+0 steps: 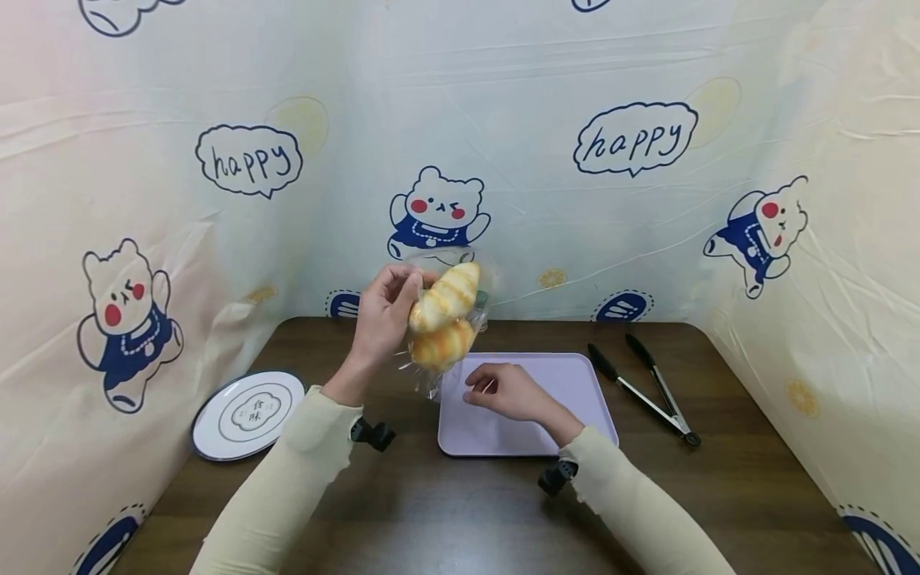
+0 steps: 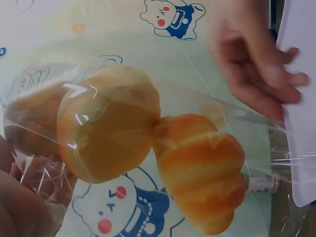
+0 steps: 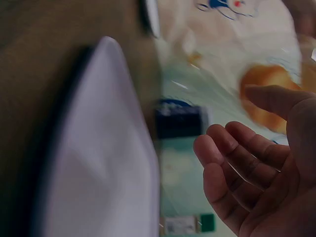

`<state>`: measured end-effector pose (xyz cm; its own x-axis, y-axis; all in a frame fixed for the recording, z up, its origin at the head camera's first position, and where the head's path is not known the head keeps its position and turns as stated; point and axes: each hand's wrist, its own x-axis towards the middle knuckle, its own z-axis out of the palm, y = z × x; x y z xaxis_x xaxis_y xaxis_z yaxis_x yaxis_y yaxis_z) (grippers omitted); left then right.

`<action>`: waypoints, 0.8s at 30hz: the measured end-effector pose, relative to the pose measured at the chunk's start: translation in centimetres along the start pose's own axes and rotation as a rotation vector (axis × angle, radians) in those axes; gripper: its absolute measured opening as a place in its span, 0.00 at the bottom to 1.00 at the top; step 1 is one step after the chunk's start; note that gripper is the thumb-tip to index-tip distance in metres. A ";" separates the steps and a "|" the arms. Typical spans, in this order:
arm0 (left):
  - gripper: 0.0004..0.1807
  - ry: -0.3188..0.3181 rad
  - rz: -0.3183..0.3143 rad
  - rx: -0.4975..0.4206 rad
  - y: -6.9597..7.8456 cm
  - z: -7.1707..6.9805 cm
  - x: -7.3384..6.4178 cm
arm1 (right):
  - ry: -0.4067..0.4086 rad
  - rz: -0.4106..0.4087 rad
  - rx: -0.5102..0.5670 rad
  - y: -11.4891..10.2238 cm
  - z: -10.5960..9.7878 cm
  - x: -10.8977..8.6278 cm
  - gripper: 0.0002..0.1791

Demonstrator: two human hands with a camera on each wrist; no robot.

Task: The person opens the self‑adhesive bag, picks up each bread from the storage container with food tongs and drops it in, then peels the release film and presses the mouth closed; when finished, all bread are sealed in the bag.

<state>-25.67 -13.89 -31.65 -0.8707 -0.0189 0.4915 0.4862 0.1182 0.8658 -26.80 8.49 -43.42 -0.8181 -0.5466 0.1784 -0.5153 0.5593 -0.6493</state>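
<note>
My left hand [image 1: 386, 310] grips a clear plastic bag [image 2: 190, 96] by its upper part, raised above the back of the table. Inside the bag are bread rolls: a ridged pale-yellow one [image 1: 447, 299] above a browner ridged one [image 1: 442, 345] in the head view. The left wrist view shows a smooth rounded side of bread [image 2: 111, 123], a ridged roll [image 2: 200, 173] and a further piece partly behind. My right hand [image 1: 512, 391] hovers over the lilac tray [image 1: 532, 438], fingers loosely bent, holding nothing. It is apart from the bag.
Right of the tray lie black-handled metal tongs [image 1: 650, 395], spread apart. At the left edge sits a white plate [image 1: 247, 415] with a dark blue rim. A small green-capped container [image 3: 185, 224] stands behind the bag. A printed curtain [image 1: 532, 200] surrounds the wooden table [image 1: 431, 511].
</note>
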 end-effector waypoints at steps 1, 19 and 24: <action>0.20 0.007 0.001 0.001 0.0 0.1 0.0 | -0.016 -0.004 -0.009 0.0 0.5 0.1 0.16; 0.16 0.125 0.017 -0.054 0.1 0.2 0.4 | 0.081 -0.077 -0.153 0.3 1.4 0.6 0.04; 0.15 0.124 0.026 -0.092 -0.1 0.6 0.1 | 0.064 -0.006 -0.092 0.0 -0.2 0.3 0.03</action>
<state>-25.89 -13.31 -31.73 -0.8447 -0.1401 0.5166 0.5181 0.0286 0.8549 -27.13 8.46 -43.21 -0.8280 -0.5109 0.2309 -0.5391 0.6125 -0.5781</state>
